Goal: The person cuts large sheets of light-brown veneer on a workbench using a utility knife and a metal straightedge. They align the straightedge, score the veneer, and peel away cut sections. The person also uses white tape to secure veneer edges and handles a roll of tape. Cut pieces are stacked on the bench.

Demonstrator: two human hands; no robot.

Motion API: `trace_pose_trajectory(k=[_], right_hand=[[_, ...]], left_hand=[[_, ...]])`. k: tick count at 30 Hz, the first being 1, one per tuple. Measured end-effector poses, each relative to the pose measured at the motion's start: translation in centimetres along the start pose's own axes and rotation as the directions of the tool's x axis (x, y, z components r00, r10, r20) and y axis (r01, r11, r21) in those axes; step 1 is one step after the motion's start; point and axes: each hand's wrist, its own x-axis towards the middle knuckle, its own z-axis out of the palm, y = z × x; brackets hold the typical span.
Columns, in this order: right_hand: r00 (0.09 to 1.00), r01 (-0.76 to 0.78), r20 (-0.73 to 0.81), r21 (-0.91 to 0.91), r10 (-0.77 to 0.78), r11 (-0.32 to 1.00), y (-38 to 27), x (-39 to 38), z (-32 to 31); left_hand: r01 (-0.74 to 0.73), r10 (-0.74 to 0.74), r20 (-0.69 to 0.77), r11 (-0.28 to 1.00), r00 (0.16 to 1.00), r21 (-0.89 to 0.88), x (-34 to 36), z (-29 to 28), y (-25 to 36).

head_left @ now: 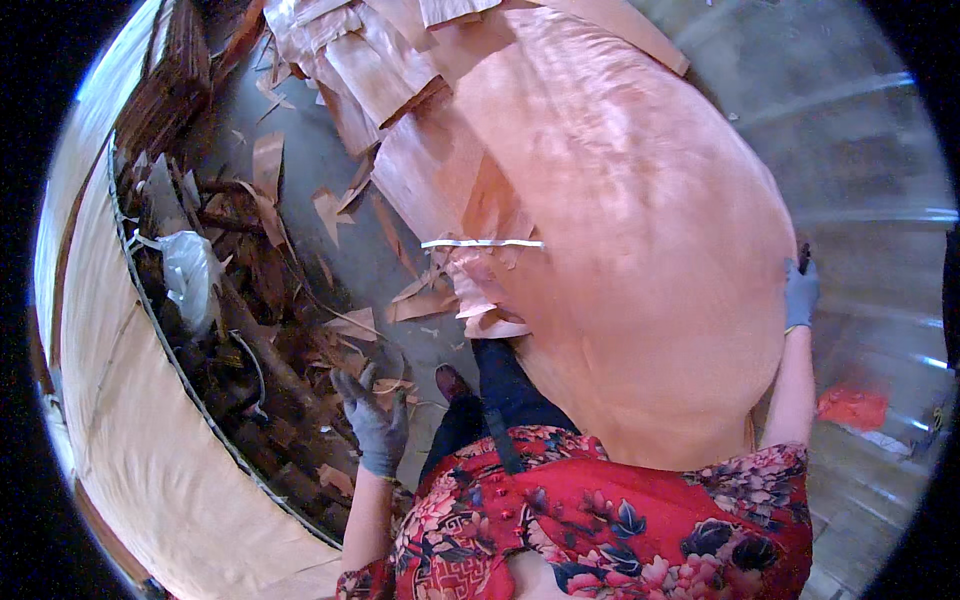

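Observation:
A large sheet of pale pinkish wood veneer point(650, 250) lies in front of me, on top of a stack, its near end close to my body. My right hand point(801, 298), in a grey glove, is at the sheet's right edge, fingers closed about the rim; the fingertips are dark and partly hidden. My left hand point(376, 428), also gloved in grey, is raised at my left side with its fingers apart and nothing in it. A thin white strip point(482, 243) lies across the veneer's torn left edge.
Broken veneer scraps point(335, 215) litter the grey floor on the left. Beyond them a curved pale veneer sheet point(150, 440) borders a heap of dark wood waste point(270, 360) holding a white plastic bag point(190, 275). Overlapping veneer pieces point(375, 75) lie at the far end. A red item point(853, 408) is on the floor at right.

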Motion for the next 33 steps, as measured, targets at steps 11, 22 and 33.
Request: trace_pose_trajectory(k=[11, 22, 33], right_hand=[[0.626, 0.780, 0.204, -0.159, -0.752, 0.606, -10.2, -4.0, 15.6], [0.543, 0.667, 0.837, -0.383, -0.065, 0.639, -11.8, -10.1, 35.8], [0.447, 0.704, 0.413, 0.385, -0.793, 0.597, -21.2, -18.0, 37.8]], left_hand=[[0.044, -0.065, 0.158, 0.990, 0.985, 0.132, 1.9, 3.4, 0.0], [0.354, -0.359, 0.107, 0.933, 0.927, 0.061, -2.1, 4.4, -3.4], [0.434, -0.434, 0.116, 0.901, 0.894, 0.026, -3.2, 6.4, -1.6]])
